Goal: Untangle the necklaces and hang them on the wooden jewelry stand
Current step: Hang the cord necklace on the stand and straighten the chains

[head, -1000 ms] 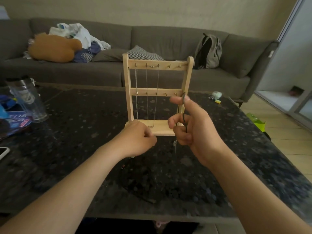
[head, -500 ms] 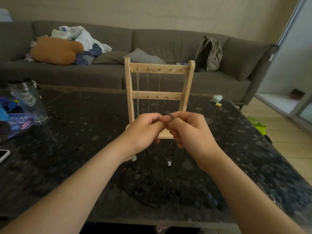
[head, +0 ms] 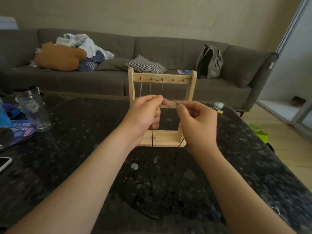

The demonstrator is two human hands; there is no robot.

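A wooden jewelry stand (head: 192, 92) stands on the dark stone table (head: 67, 149). Thin chains (head: 150, 88) hang from hooks on its top bar. In front of the stand's middle bar, my left hand (head: 145, 115) and my right hand (head: 197, 122) each pinch one end of a dark cord necklace (head: 172, 100). A short stretch of cord runs taut between my fingertips. Its strands drop down past the stand's base to the table. A pale green pendant (head: 134, 166) and a small clear one (head: 155, 160) lie on the table among dark cords (head: 135, 191).
A clear bottle (head: 33, 109) and blue packaging (head: 18, 130) sit at the table's left, with a phone (head: 4, 163) at the left edge. Small items (head: 217, 106) lie at the far right. A grey sofa (head: 168, 48) with clothes and a backpack is behind.
Both hands have risen from just above the stand's base to its middle bar and moved slightly apart, stretching the cord between them. The view has tilted down slightly.
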